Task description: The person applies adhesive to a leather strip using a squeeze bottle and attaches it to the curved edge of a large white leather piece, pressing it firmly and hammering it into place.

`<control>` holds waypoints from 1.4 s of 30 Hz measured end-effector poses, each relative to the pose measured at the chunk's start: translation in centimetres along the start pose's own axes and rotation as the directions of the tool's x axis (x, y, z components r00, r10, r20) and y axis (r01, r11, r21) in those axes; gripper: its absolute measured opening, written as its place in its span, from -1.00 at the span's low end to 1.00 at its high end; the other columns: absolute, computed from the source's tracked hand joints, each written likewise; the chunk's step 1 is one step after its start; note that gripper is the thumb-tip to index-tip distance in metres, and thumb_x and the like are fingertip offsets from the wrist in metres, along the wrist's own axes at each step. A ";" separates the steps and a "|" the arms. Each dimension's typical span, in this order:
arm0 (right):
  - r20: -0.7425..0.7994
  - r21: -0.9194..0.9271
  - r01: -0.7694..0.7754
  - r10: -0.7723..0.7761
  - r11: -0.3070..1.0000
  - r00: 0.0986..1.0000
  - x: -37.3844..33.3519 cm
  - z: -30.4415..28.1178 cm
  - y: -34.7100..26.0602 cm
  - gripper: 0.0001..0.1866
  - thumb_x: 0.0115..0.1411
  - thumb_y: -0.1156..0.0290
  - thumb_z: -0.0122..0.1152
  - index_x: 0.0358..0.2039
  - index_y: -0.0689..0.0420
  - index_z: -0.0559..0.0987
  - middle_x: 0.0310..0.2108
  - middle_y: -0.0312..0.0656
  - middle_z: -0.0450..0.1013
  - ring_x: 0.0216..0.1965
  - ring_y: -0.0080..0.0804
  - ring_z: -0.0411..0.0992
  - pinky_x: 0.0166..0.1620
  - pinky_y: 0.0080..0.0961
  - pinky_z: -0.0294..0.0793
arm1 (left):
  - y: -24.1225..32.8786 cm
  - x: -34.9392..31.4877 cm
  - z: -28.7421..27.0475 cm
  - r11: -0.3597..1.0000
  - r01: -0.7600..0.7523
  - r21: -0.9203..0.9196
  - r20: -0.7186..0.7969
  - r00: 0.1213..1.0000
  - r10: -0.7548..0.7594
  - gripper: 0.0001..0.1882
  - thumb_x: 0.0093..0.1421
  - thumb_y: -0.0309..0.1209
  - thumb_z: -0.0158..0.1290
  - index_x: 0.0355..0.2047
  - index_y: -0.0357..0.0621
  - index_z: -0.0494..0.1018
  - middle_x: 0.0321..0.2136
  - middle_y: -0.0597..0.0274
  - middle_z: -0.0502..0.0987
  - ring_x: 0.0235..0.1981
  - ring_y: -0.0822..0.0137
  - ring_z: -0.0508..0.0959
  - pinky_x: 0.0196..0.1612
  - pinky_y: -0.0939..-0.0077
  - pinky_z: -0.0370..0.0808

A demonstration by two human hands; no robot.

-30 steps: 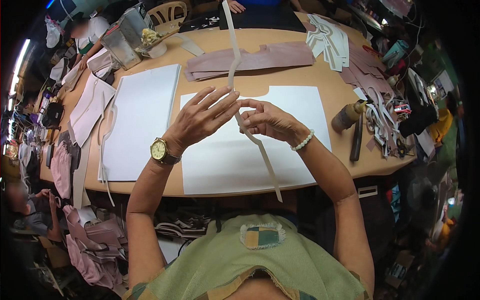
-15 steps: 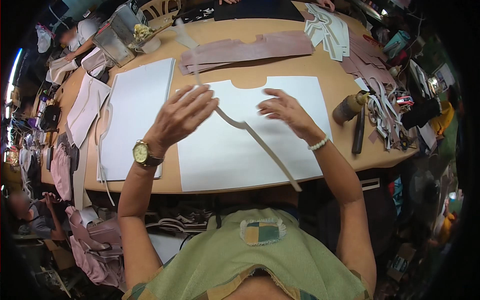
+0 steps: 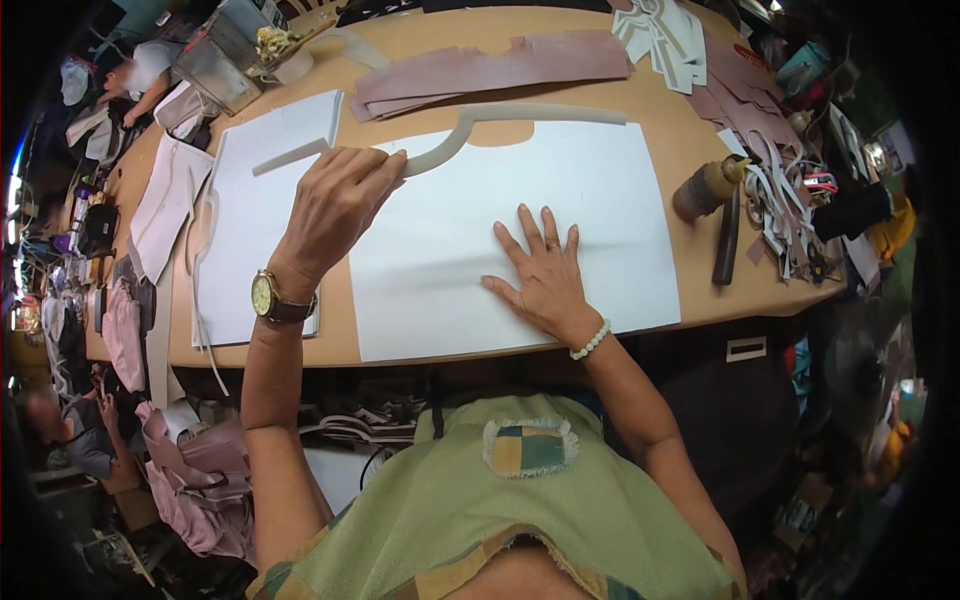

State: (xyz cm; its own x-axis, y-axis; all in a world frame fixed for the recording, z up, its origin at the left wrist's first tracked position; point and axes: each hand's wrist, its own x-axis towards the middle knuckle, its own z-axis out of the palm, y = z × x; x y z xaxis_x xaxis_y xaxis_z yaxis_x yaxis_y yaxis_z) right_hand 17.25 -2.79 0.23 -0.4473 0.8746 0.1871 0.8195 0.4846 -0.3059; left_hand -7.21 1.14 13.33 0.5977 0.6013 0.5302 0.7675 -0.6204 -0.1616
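Observation:
In my left hand (image 3: 340, 205) is a long, narrow grey-beige strip (image 3: 440, 152) with a curved dip in it, pinched between thumb and fingers. One end sticks out to the left of the hand; the other runs right, along the far edge of a white sheet (image 3: 430, 280). That sheet has a notch cut into its far edge and lies flat at the table's near side. My right hand (image 3: 545, 280) rests palm down on it, fingers spread, holding nothing.
A stack of white sheets (image 3: 250, 220) lies to the left. Mauve pieces (image 3: 500, 72) are at the back. On the right stand a brown glue bottle (image 3: 705, 190), a dark-handled tool (image 3: 727, 240) and a heap of strip offcuts (image 3: 775, 220). Other people sit at far left.
The strip has swung from hanging diagonally over the sheet to lying crosswise by its far edge. My right hand has come down from the air onto the sheet.

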 end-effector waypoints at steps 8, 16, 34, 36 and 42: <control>-0.004 0.057 -0.036 0.036 0.998 0.999 -3.3 -0.7 -2.5 -0.32 0.08 -0.12 -0.01 0.14 -0.01 0.29 0.24 0.03 -0.02 0.26 0.11 -0.13 0.17 0.27 -0.25 | 2.3 -1.1 1.0 0.979 0.110 -0.174 0.145 0.986 -0.085 -0.77 0.01 -0.46 0.14 -0.27 -0.18 0.50 -0.49 0.24 0.50 -0.47 0.26 0.48 -0.40 0.40 0.40; 0.062 0.071 -0.081 0.076 0.994 0.995 -6.3 -1.6 -3.5 -0.29 0.04 -0.11 0.06 0.17 -0.08 0.25 0.26 -0.02 -0.05 0.27 0.06 -0.15 0.15 0.29 -0.20 | 6.2 -0.4 3.9 0.971 0.067 -0.228 0.204 0.979 -0.020 -0.75 -0.02 -0.46 0.15 -0.28 -0.19 0.49 -0.49 0.27 0.47 -0.45 0.29 0.46 -0.38 0.42 0.37; -0.197 -0.072 -0.343 0.324 0.936 0.925 -4.8 -3.8 5.2 -0.42 0.09 0.14 0.12 0.09 0.16 0.33 0.13 0.07 0.14 0.18 0.14 0.03 0.13 0.14 0.01 | 9.5 -1.0 7.5 0.951 0.159 -0.264 0.246 0.965 -0.093 -0.63 -0.03 -0.53 0.08 -0.14 -0.15 0.46 -0.43 0.28 0.45 -0.42 0.32 0.44 -0.32 0.43 0.39; -0.201 -0.056 -0.374 0.356 0.926 0.912 -4.7 -3.4 5.6 -0.42 0.10 0.14 0.12 0.08 0.16 0.33 0.14 0.09 0.12 0.19 0.18 0.00 0.13 0.16 0.00 | 9.5 -0.8 8.1 0.945 0.159 -0.287 0.239 0.967 -0.090 -0.59 -0.05 -0.54 0.08 -0.11 -0.12 0.46 -0.42 0.27 0.46 -0.40 0.31 0.45 -0.32 0.42 0.39; -0.165 -0.063 -0.392 0.378 0.918 0.911 -4.4 -3.7 5.2 -0.42 0.08 0.16 0.16 0.07 0.18 0.34 0.14 0.12 0.11 0.18 0.20 0.02 0.12 0.15 0.02 | 8.8 -0.8 10.2 0.939 0.162 -0.304 0.214 0.972 -0.098 -0.55 -0.11 -0.55 0.07 -0.11 -0.04 0.47 -0.39 0.22 0.47 -0.37 0.28 0.47 -0.31 0.40 0.40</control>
State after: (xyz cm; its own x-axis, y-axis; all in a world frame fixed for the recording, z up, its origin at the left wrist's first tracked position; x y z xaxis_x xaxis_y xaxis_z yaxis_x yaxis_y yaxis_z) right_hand 24.84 -4.21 1.22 -0.0388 0.9772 0.2088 0.9502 0.1007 -0.2948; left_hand 1.42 0.30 3.01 0.5552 0.7531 0.3529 0.7466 -0.6383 0.1874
